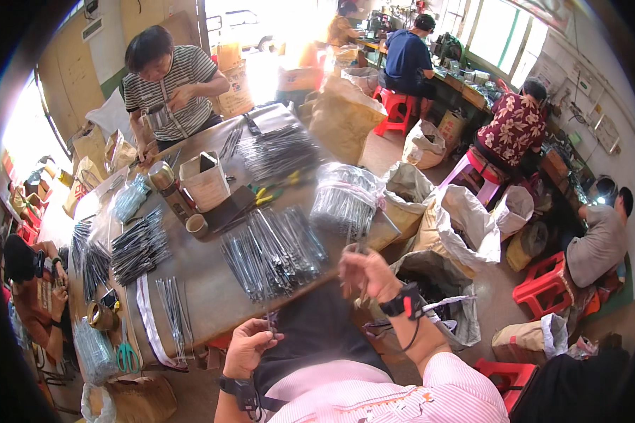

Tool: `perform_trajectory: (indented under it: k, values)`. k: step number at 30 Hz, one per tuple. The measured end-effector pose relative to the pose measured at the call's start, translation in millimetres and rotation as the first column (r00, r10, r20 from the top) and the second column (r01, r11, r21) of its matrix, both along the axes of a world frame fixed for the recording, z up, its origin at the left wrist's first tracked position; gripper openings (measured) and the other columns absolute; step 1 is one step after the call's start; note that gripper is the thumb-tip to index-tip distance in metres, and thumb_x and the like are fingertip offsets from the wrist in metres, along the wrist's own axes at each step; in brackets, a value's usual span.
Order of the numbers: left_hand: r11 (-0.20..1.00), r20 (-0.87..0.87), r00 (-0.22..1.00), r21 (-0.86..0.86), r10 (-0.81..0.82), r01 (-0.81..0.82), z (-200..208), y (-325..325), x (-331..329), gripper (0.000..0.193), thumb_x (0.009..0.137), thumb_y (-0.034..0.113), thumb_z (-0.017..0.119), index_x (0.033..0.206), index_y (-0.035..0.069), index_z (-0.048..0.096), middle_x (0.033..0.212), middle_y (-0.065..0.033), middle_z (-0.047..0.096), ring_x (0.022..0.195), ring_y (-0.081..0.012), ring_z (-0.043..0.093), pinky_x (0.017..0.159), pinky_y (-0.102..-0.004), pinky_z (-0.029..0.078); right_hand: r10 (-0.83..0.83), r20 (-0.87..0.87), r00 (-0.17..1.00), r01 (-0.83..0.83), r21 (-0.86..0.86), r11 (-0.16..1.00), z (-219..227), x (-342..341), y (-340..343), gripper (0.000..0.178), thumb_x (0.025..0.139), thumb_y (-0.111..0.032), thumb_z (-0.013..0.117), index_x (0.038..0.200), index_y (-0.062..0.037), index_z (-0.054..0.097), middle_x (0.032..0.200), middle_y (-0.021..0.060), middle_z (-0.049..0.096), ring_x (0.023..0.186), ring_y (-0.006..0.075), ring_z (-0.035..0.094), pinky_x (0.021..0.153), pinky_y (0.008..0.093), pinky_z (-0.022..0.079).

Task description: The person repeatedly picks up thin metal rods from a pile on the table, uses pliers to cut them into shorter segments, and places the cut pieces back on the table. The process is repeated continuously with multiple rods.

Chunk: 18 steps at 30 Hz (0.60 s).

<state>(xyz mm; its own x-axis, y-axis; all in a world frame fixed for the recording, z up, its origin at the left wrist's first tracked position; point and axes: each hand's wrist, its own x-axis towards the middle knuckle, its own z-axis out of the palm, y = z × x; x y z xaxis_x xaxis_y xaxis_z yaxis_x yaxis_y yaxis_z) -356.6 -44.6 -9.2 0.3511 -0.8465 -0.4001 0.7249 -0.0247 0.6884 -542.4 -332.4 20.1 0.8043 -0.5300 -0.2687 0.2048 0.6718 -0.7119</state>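
In the head view, a thin strip (268, 313) seems to be pinched in the grip of the left hand (250, 347), just off the near edge of the counter (212, 303), below a pile of dark glossy strips (274, 252) spread near that edge. The right hand (369, 275) is raised by the near right corner, its grip too blurred to tell whether anything is held. Each strip is judged light, bendy and slick, best taken singly by the end nearest the edge.

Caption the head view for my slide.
Left hand pinching a thin strip, right hand blurred near piled strips on a crowded worktable.
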Motion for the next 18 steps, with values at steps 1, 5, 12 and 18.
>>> perform_trajectory:
  k: [1, 5, 12, 18]
  values:
    - [1.0, 0.015, 1.0, -0.004, -0.019, 0.019, 1, -3, -5, 0.019, 0.081, -0.006, 0.065, 0.099, 0.001, 0.062, 0.09, -0.01, 0.067, 0.083, -0.0278, 0.071, 0.072, -0.0299, 0.059, 0.037, -0.003, 0.999, -0.037, -0.089, 0.995, 6, 6, 17, 0.018, 0.087, -0.005, 0.066, 0.102, -0.0031, 0.057, 0.083, 0.0092, 0.067, 0.074, 0.0199, 0.067, 0.067, 0.0327, 0.057]
    - [0.998, 0.055, 0.997, -0.02, -0.056, 0.057, 10, -15, -24, 0.015, 0.083, -0.007, 0.064, 0.094, 0.001, 0.057, 0.088, -0.0108, 0.066, 0.079, -0.0267, 0.071, 0.07, -0.0307, 0.06, 0.129, -0.107, 0.986, -0.156, -0.309, 0.938, 16, 28, 72, 0.026, 0.084, -0.005, 0.069, 0.105, -0.0018, 0.054, 0.089, 0.0113, 0.066, 0.075, 0.0195, 0.067, 0.069, 0.031, 0.056]
    - [0.997, 0.171, 0.984, -0.066, 0.053, -0.042, 18, -12, -32, 0.013, 0.084, -0.008, 0.063, 0.091, -0.001, 0.054, 0.083, -0.0105, 0.065, 0.076, -0.0235, 0.071, 0.065, -0.0298, 0.06, 0.031, -0.121, 0.992, -0.076, -0.389, 0.918, 11, 37, 114, 0.013, 0.089, -0.002, 0.065, 0.096, -0.001, 0.054, 0.083, 0.0058, 0.063, 0.075, 0.0132, 0.064, 0.065, 0.0248, 0.052]
    - [0.996, 0.27, 0.959, -0.022, 0.084, -0.081, 14, -9, -29, 0.013, 0.083, -0.005, 0.068, 0.089, 0.0, 0.057, 0.085, -0.0094, 0.067, 0.075, -0.0199, 0.069, 0.068, -0.0293, 0.059, -0.011, -0.125, 0.992, -0.046, -0.447, 0.893, 7, 36, 123, 0.008, 0.088, -0.002, 0.065, 0.09, -0.001, 0.058, 0.077, 0.0061, 0.065, 0.066, 0.0119, 0.062, 0.057, 0.0242, 0.05]
